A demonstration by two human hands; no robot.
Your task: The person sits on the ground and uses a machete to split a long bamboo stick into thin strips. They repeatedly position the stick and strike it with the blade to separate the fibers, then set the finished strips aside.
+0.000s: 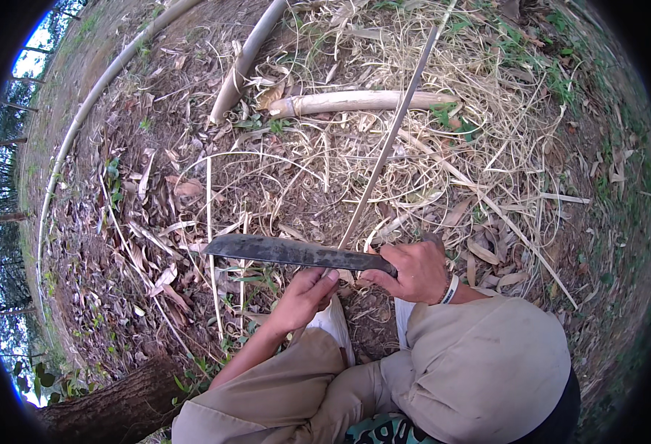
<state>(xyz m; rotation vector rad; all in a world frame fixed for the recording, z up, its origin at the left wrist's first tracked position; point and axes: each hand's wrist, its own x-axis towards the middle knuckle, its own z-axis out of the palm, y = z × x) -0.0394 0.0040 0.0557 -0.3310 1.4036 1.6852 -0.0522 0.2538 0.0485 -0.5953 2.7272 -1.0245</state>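
My right hand (416, 270), with a white band at its wrist, is closed round the handle of a machete (288, 250). Its long dark blade points left, lying crosswise just in front of my knees. Close below the blade, my left hand (309, 294) pinches the near end of a long, thin bamboo strip (385, 144). From there the strip passes the blade and slants away to the upper right. The blade hides part of the strip near my fingers, so I cannot tell whether the edge touches it.
A pale, thick pole piece (362, 102) lies among curly shavings (481, 111). Beyond it rests a grey-brown pole (247, 63), and a long curved pole (74, 140) runs along the left. A rough log (118, 399) sits at lower left. Dry leaves and loose strips litter the soil.
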